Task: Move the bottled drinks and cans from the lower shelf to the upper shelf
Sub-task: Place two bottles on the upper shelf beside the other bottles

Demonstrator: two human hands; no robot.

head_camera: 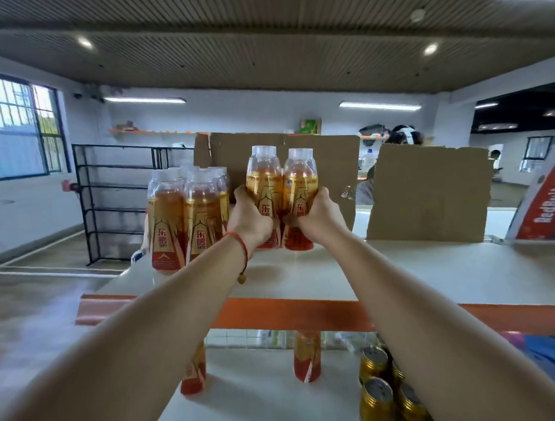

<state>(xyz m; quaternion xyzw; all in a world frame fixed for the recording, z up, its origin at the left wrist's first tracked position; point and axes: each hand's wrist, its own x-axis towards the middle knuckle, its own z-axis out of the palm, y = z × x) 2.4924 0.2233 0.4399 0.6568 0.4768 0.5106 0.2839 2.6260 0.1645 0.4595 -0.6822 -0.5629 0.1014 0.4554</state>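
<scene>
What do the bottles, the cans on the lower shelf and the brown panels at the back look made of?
The bottles: clear glossy plastic, since amber liquid shows through; printed film labels. The cans: metal, probably aluminium, with shiny gold sides and dull grey lids. The panels: matte brown cardboard, with ragged torn edges.

bottles (pixel 167 224): amber liquid, gold-and-red labels, white caps | cans (pixel 375 397): gold sides, silver tops | upper shelf (pixel 479 265): cream top, orange front rail | cardboard (pixel 428 191): plain brown | box (pixel 549 204): red, white lettering | wrist string (pixel 240 241): red
</scene>
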